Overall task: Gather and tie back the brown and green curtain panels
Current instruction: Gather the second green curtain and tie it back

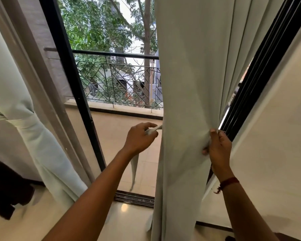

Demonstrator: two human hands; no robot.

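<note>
Head view: green curtain panel (189,84) hung upright between both hands, left hand (139,139) pinching the tie strip (155,129), right hand (219,150) gripping its folds.

The glossy cream tiled floor (129,223) carries a dark sliding-door track (134,197) across the threshold.

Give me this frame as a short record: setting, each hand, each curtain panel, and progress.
setting: balcony doorway, balcony railing outside
left hand: pinches a pale tie-back strip, its end hanging below
right hand: grips bunched folds of the right green curtain panel
right panel state: gathered, not yet tied
left green curtain panel: already tied with a band
brown fabric: dark piece at lower left, state unclear
progress: one green panel tied, second in hand
</note>
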